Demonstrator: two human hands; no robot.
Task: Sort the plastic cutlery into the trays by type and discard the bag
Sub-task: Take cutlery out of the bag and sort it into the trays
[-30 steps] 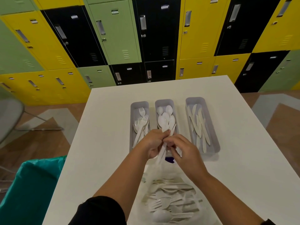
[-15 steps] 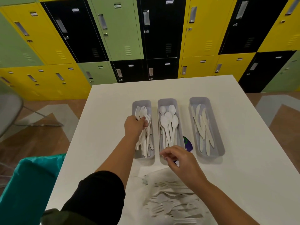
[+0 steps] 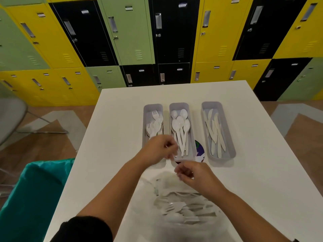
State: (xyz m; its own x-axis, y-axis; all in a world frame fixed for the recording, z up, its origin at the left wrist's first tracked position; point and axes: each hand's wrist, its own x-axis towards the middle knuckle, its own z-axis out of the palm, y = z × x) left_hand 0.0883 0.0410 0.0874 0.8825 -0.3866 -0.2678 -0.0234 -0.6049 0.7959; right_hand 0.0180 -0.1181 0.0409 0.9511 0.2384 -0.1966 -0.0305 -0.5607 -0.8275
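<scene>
Altogether three trays, one bag, two hands

Left hand and right hand close together, fingers seemingly curled.

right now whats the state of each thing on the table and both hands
fork tray: part filled with forks
spoon tray: part filled with spoons
knife tray: part filled with knives
bag: lying open, cutlery inside
left hand: blurred, grip unclear
right hand: blurred, grip unclear
</scene>
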